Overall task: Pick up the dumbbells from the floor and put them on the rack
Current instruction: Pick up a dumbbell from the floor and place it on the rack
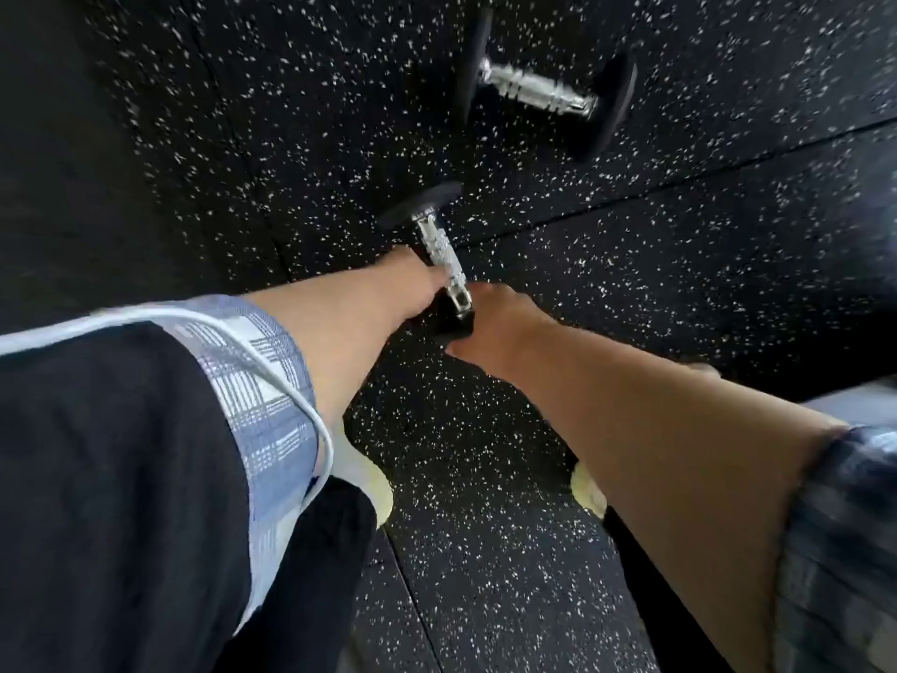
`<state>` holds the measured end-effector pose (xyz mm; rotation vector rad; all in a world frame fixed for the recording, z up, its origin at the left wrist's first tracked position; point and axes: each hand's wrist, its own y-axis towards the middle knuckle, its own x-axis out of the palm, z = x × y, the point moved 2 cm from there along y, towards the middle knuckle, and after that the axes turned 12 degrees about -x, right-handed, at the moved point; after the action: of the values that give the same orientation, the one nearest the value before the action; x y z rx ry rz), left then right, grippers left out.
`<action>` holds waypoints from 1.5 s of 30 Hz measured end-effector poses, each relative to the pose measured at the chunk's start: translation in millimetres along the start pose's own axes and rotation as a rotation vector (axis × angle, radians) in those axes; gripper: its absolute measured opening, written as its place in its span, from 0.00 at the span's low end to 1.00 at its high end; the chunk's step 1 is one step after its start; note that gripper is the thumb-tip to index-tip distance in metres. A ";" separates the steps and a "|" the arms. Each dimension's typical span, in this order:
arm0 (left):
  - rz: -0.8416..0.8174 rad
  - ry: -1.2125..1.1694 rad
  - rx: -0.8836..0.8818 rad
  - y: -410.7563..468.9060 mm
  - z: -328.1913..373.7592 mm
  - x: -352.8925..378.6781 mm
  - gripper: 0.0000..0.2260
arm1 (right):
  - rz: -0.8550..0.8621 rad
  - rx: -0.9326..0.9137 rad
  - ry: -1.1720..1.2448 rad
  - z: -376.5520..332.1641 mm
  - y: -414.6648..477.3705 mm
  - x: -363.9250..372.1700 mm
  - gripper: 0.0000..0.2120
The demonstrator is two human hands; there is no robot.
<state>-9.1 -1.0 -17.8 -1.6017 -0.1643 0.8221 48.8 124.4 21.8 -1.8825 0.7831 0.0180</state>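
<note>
A small dumbbell (439, 250) with a chrome knurled handle and black end plates lies on the speckled black rubber floor at the frame's centre. My left hand (417, 279) reaches it from the left and touches the handle; its fingers are hidden behind the wrist. My right hand (490, 323) wraps the near black end plate from the right. A second, larger dumbbell (539, 92) with the same chrome handle rests on the floor farther away, upper right, untouched. No rack is in view.
Floor tile seams (679, 182) run diagonally across the mat. My two feet in pale yellow shoes (373, 483) stand below my arms. A white cable (291, 381) crosses my left sleeve. A grey surface (854, 395) shows at the right edge.
</note>
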 end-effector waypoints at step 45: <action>0.256 -0.768 0.522 -720.7 27.0 -679.3 0.14 | 0.816 -0.871 0.317 -597.7 -566.6 -417.3 0.20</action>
<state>-277.0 -185.1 918.2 -0.7681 -0.2638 1.5158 -180.9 -25.1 903.4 -2.2209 1.9514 0.6779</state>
